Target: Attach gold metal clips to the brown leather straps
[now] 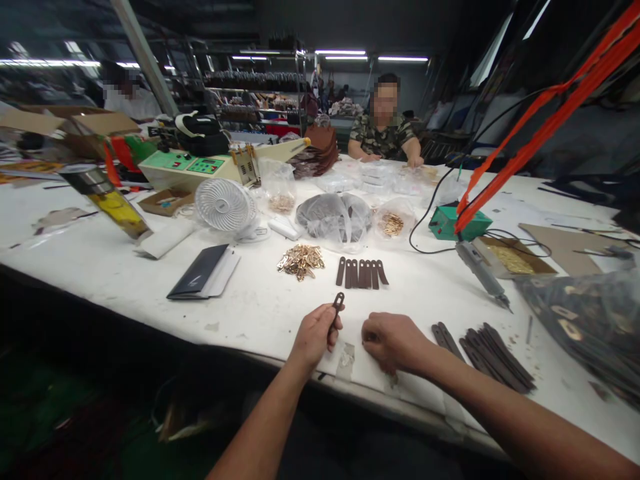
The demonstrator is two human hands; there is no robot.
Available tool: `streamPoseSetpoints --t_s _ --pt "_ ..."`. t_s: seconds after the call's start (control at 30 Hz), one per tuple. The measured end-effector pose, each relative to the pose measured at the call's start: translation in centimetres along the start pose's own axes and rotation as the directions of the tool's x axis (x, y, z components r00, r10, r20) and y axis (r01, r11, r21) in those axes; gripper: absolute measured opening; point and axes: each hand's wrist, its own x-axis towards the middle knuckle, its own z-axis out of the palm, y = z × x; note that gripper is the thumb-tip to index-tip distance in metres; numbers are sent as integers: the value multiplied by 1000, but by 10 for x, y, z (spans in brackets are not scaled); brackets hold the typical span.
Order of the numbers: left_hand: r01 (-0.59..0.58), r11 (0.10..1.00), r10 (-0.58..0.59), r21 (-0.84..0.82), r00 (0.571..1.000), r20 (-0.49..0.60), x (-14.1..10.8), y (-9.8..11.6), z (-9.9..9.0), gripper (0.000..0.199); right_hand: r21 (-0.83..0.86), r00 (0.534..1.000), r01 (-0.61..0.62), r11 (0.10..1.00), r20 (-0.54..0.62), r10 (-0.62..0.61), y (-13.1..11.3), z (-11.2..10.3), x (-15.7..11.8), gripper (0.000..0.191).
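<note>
My left hand [316,333] is closed on a dark brown leather tab [339,302], whose slotted, rounded end points up. To its right, near the table's front edge, my right hand [397,341] has its fingers curled in; whatever they hold, if anything, is hidden. Beyond my hands lies a row of similar slotted tabs [361,274], several side by side. Left of that row is a heap of small gold metal pieces [301,260]. Longer dark brown leather strips [497,358] are stacked beside my right forearm.
A white fan [225,205], a dark notebook [199,272] and plastic bags [334,219] stand on the white table [250,303]. At right are a soldering-iron-like tool [483,275], a green box [460,222] and a cardboard tray [517,260]. A co-worker [384,133] sits across the table.
</note>
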Motion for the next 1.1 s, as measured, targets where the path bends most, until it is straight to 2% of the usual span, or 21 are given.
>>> streamPoseSetpoints --t_s 0.1,0.17,0.2,0.27,0.33,0.43,0.57,0.63,0.7,0.77,0.87,0.9,1.03,1.1 --pt "7 1000 -7 -18 1000 -10 1 -1 -1 44 154 1000 -17 988 -15 20 3 -2 3 6" --pt "-1 1000 1 -18 1000 -19 1 -2 -1 43 355 996 -19 935 -78 50 8 -2 9 6" --pt "-7 1000 7 -18 1000 -24 1 -2 -1 43 479 990 -18 878 -112 81 10 -2 14 10" --pt "-14 1000 14 -20 999 -29 1 -2 -1 42 705 974 -8 709 -155 165 13 -1 24 22" --pt "-12 1000 11 -22 999 -41 2 0 -1 41 842 953 11 539 -172 249 10 1 36 32" --pt "-1 1000 -1 -27 997 -77 2 2 1 40 925 931 75 373 -199 306 3 8 53 39" --pt "-7 999 1 -41 992 -124 2 2 3 36 956 939 138 258 -209 274 -2 17 65 51" --pt "-12 999 6 -37 988 -155 1 1 3 33 956 944 136 260 -205 257 1 19 67 54" --pt "-11 1000 6 -24 984 -181 2 0 4 32 945 948 113 306 -195 252 5 18 66 50" --pt "-5 1000 3 -14 980 -198 2 -1 5 34 908 944 125 399 -233 233 9 17 65 39" --pt "7 1000 -6 1 974 -228 4 -2 7 38 811 925 211 545 -346 157 13 13 63 26" --pt "11 1000 -8 9 971 -238 4 -2 7 39 800 927 219 559 -349 136 13 12 62 25" --pt "-1 999 10 35 966 -258 4 -3 9 42 831 962 204 517 -268 51 15 11 58 26" --pt "-13 999 24 48 967 -252 4 -3 10 41 789 951 263 556 -308 -13 15 13 56 24"
